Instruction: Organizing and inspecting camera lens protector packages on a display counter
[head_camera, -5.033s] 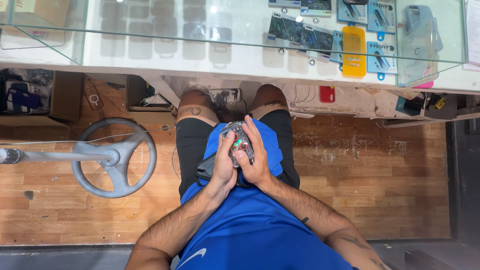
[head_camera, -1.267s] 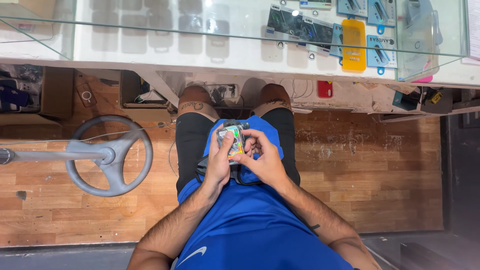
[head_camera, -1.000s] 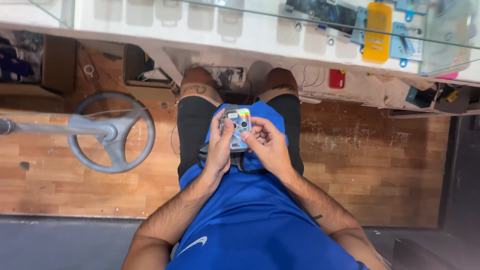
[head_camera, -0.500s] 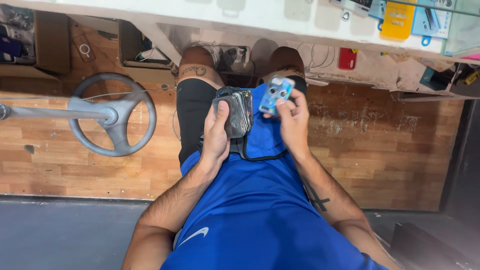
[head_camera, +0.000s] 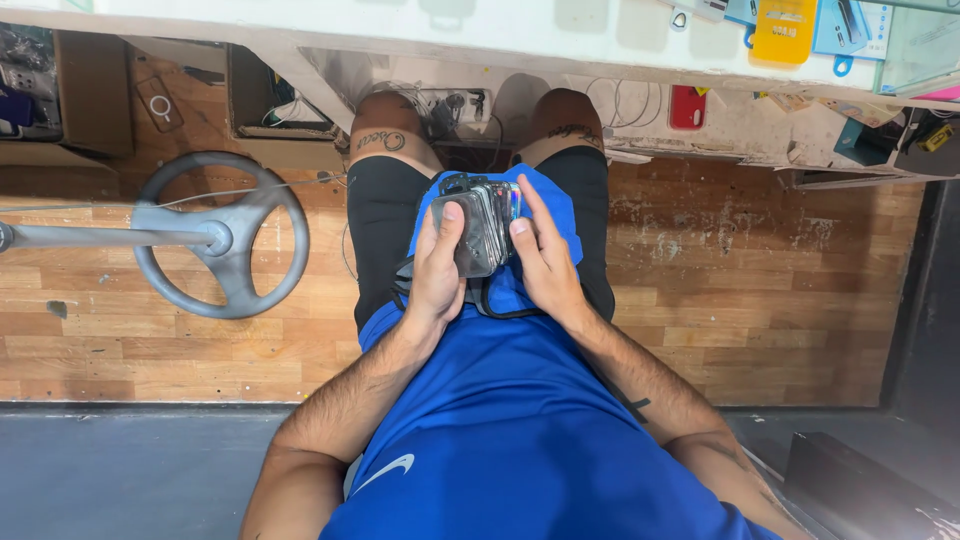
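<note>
Two hands are gripping one clear plastic camera housing (head_camera: 484, 228) over the lap: left hand (head_camera: 436, 268) wrapping its side, right hand (head_camera: 541, 262) pressing the opposite edge; one grey steering wheel (head_camera: 222, 236) lying on the wooden floor.

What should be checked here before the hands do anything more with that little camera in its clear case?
1. Both hands on the case: ok; left hand and right hand grip it from either side.
2. Case held over the lap, not the floor: ok.
3. Case latched shut: cannot tell; the hands cover its sides.
4. Black strap free of snags: ok; it hangs loose below the case.
5. Room around the knees: ok; the stool base stands apart to the left.
</note>
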